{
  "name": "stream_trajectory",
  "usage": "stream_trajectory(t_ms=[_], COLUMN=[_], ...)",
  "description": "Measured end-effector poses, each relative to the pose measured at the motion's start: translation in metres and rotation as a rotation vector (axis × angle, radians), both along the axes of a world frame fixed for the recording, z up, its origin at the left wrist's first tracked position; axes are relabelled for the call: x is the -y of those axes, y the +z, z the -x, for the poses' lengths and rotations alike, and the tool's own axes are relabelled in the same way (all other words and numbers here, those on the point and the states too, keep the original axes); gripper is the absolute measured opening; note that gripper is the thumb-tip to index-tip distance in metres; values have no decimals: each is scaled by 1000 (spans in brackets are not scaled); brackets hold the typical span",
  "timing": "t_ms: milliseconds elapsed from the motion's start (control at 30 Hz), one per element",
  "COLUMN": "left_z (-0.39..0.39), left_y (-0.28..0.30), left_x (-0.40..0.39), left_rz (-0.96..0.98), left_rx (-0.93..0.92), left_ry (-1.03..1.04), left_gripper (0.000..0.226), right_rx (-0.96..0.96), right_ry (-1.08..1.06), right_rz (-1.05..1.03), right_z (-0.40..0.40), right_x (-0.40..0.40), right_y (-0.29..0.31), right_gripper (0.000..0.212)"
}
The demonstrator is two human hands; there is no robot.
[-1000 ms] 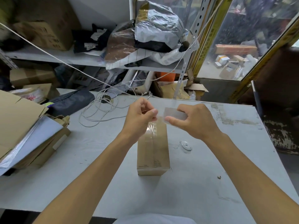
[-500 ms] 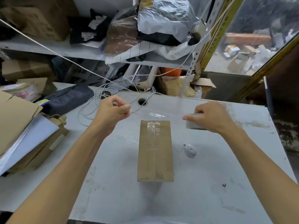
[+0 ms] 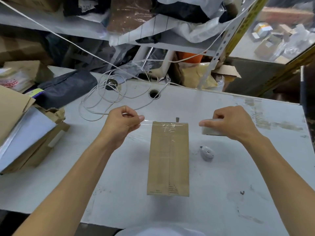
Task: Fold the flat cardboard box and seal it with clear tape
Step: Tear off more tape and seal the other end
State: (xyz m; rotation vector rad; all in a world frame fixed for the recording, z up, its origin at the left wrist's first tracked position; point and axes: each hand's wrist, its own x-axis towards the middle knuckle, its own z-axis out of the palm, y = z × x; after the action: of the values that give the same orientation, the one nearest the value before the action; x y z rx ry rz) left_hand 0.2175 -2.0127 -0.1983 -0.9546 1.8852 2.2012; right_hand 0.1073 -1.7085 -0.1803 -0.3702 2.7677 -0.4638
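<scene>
A folded brown cardboard box (image 3: 168,159) lies lengthwise in the middle of the white table (image 3: 221,193), with clear tape running along its top seam. My left hand (image 3: 121,124) pinches the free end of a strip of clear tape (image 3: 163,123). The strip stretches to the right, level with the box's far edge. My right hand (image 3: 230,124) grips the roll of clear tape (image 3: 208,131), to the right of the box's far end. Whether the strip touches the box I cannot tell.
A small white object (image 3: 206,153) lies right of the box. A coil of white cord (image 3: 105,97) and a cable hole (image 3: 154,94) sit behind the hands. Stacked flat cardboard and sheets (image 3: 22,132) fill the left edge. A cluttered shelf (image 3: 119,17) rises behind the table.
My hands have moved apart, drawing the tape strip out from the roll. They have then come down with it to the box's far edge.
</scene>
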Motion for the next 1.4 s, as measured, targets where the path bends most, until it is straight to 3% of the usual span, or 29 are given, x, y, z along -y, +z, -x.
stream_trajectory(t_ms=[267,433,633,800,1033,1100,1167,1233,1300,1400], left_z=[0,4,-2,-5,-6,-7,-9,-11,-12,-17], left_y=[-17,-27,-43,-47,-46,-45,-47,-46,-39,-23], left_x=[-7,-13,-25,-32,-34,-36,-36,-34,-35,-47], left_rz=[24,41,-148,-250,-284,-261,-206,-17,194,344], left_rx=[18,1,15,-4,3,18,59,119,89,-69], left_ry=[3,33,66,48,31,23,25,30,30,9], left_gripper=[25,25,21,18,7,4,26,43,32,8], right_rx=[20,21,41,171,300,312,312,305,291,269], right_ry=[-5,-34,-33,-57,-97,-90,-79,-70,-65,-66], right_rz=[-19,78,91,133,284,290,289,280,273,248], right_z=[2,-4,-14,-22,-27,-26,-26,-26,-26,-26], right_x=[-6,-5,-1,7,17,16,14,11,10,11], right_y=[-15,-32,-47,-64,-74,-72,-70,-67,-66,-65], right_gripper=[80,83,92,69,59,52,45,40,39,41])
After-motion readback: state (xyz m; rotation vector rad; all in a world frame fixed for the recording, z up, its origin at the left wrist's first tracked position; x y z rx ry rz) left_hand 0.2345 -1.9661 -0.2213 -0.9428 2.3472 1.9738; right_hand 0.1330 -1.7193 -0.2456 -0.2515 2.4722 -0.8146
